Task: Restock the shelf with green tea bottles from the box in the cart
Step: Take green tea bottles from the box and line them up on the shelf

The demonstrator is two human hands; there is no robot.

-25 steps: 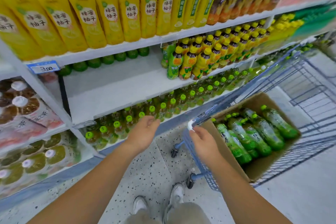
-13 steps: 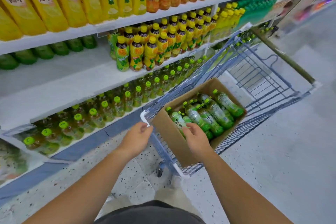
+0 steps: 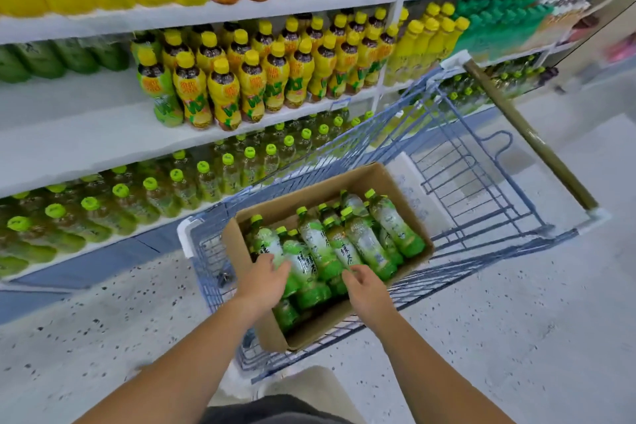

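The green tea bottles [image 3: 330, 244] lie on their sides in the cardboard box [image 3: 347, 181], packed side by side with their green caps pointing toward the box's far-left wall; a few more show underneath them near its near corner. I have my left hand [image 3: 265, 280] lowered over the box's near-left side, fingers spread loosely and laid on the label of one bottle, not closed round it. My right hand [image 3: 366, 289] is at the near-right edge of the box, fingers curled a little and resting on the bottoms of the bottles there; it grips nothing that I can make out. Both forearms reach in from the bottom of the view.

The box sits at an angle in the near end of the blue wire cart [image 3: 481, 182], its near corner over the cart's near rim. The cart's olive handle bar [image 3: 526, 134] runs along its far-right end. The cart stands on a pale speckled floor [image 3: 86, 337] just beside the shelf [image 3: 86, 144]. The middle shelf board is bare along its left stretch, with yellow-capped bottles [image 3: 241, 79] standing at its right part. On the board below, green-capped bottles [image 3: 155, 193] stand in rows.
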